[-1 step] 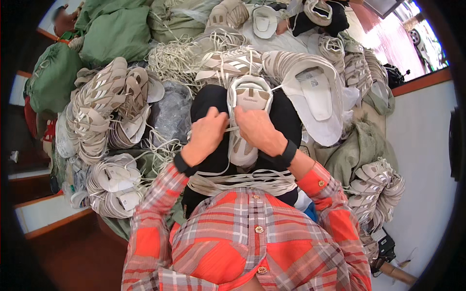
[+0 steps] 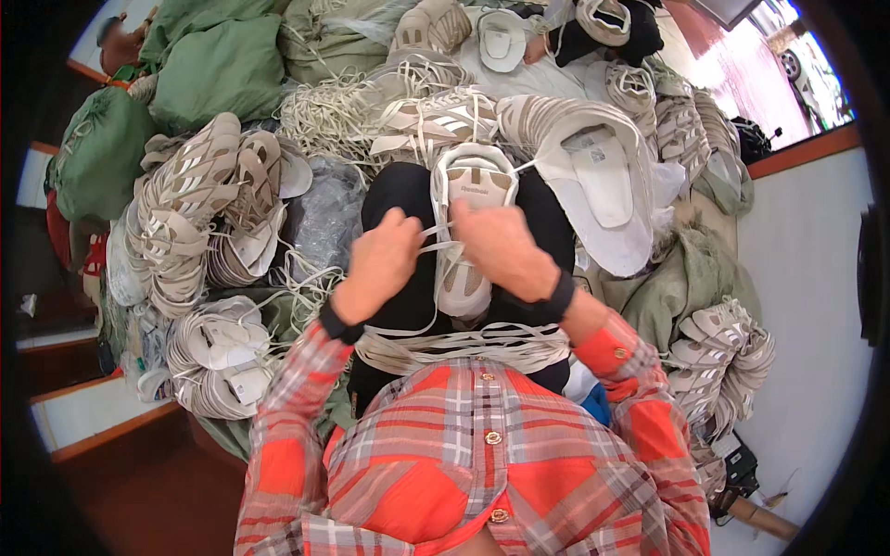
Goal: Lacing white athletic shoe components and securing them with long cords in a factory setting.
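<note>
A beige and white shoe upper (image 2: 466, 285) lies lengthwise between my thighs, its tongue (image 2: 477, 185) toward the far side. To its left, my left hand (image 2: 378, 267) is closed on a pale shoelace (image 2: 434, 239), whose strands stretch across to the shoe. Over the eyelet area is my right hand (image 2: 505, 252), slightly blurred, its fingers pinched where the lace strands reach them. The fingertips partly hide the lacing. A bundle of loose laces (image 2: 464, 350) lies across my lap.
Fanned stacks of shoe uppers stand at left (image 2: 181, 218), at right (image 2: 598, 176) and lower right (image 2: 718, 361). A tangle of laces (image 2: 324, 116) lies beyond my knees. Green sacks (image 2: 218, 74) fill the far left. Another person's hand (image 2: 536, 49) shows at the far side.
My left hand has moved left, away from the shoe, and lace strands now show stretched between it and the shoe. My right hand has shifted slightly right.
</note>
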`<state>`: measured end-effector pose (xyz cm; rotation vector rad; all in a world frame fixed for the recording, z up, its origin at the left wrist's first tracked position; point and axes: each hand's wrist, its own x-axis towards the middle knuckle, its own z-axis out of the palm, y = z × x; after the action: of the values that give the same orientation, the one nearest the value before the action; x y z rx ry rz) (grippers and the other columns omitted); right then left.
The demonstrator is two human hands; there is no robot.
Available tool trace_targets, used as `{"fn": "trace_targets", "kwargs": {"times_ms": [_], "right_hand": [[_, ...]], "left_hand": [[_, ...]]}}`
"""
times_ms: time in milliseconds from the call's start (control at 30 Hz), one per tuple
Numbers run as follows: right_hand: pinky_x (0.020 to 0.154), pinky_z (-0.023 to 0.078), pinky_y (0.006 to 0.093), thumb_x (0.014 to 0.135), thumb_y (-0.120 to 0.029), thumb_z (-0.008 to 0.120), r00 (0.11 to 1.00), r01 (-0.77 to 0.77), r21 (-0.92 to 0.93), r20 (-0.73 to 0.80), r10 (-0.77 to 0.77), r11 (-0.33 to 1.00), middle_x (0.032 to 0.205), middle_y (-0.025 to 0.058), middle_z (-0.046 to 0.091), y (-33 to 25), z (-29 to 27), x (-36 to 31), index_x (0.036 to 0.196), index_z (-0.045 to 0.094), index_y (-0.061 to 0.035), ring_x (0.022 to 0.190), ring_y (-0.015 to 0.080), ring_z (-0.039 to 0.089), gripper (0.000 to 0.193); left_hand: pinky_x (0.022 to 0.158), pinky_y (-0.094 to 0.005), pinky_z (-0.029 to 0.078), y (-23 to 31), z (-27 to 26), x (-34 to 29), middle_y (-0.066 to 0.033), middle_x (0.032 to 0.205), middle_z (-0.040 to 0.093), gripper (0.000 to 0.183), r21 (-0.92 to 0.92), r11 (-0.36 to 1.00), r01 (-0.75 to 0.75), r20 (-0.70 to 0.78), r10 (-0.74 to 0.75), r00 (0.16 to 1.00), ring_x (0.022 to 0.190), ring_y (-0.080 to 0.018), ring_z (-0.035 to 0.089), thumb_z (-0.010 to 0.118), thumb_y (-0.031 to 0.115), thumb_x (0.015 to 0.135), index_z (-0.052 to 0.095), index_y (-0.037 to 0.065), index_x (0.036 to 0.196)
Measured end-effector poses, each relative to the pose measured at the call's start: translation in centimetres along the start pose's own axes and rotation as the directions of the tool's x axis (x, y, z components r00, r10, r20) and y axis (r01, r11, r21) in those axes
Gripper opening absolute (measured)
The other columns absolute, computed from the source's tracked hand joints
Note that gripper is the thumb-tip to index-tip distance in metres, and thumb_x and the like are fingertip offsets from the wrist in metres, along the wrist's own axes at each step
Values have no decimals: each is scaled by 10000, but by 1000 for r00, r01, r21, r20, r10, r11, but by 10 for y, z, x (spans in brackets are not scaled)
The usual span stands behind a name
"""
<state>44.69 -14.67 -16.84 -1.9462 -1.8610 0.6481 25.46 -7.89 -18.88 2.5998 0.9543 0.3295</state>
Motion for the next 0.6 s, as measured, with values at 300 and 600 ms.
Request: {"fn": "trace_targets", "kwargs": {"times_ms": [300,600], "right_hand": [[564,532,309,961,-153,479,975,100,988,-74,209,-117,1004,155,612,23,-34,-25,932,491,-54,757,224,637,104],[783,510,339,919,-96,534,698,580,805,-570,433,125,858,75,597,128,-93,-117,998,578,11,772,183,584,140]], "left_hand": [[1089,-439,286,-43,-84,-52,-60,1130,625,330,-676,-672,-304,-8,-406,914,1098,-228,555,454,103,954,493,105,1282],[1036,-402,416,-37,-18,-41,-182,1265,530,391,-468,-870,-158,261,-306,916,1150,-227,540,444,60,953,396,10,1337]]}}
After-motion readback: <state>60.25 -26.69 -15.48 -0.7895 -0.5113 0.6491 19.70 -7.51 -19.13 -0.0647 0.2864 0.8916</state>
